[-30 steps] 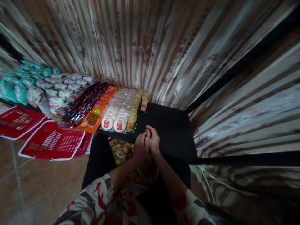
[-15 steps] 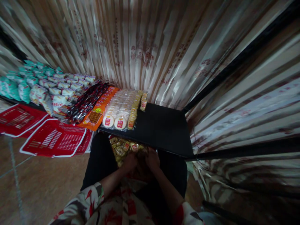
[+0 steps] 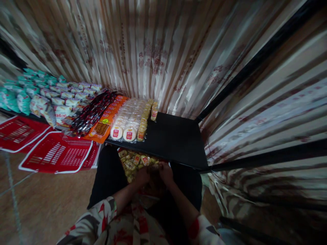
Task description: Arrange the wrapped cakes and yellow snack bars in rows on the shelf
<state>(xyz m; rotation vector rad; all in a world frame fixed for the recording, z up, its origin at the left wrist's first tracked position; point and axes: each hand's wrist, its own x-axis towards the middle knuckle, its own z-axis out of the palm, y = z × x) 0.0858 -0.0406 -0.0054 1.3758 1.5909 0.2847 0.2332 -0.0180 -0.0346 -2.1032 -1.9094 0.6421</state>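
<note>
Between my knees sits an open bag of yellow-wrapped snacks [image 3: 129, 163], its packets showing just below the shelf edge. My left hand [image 3: 143, 175] reaches in over the bag's near side, fingers curled inward. Close to it, at the bag's right side, my right hand [image 3: 166, 173] is closed, fingers bent toward the left one. Deep shadow lies between the two hands, and what they hold there is too dark to name. On the black shelf [image 3: 176, 139] above stand a row of yellow-wrapped snacks [image 3: 144, 124] and one separate yellow packet [image 3: 154, 111] to its right.
Left along the shelf lie round white crackers [image 3: 123, 119] in clear wrap, an orange packet [image 3: 107, 119], dark red packets [image 3: 93, 114], white bags [image 3: 63, 110] and teal bags [image 3: 24, 98]. Red baskets [image 3: 61, 151] stand at lower left. A pleated curtain [image 3: 153, 51] hangs behind black poles [image 3: 245, 75].
The view has shifted slightly, so the shelf sits a little further left. Both hands stay at the bag, with only a slight movement of the fingers.
</note>
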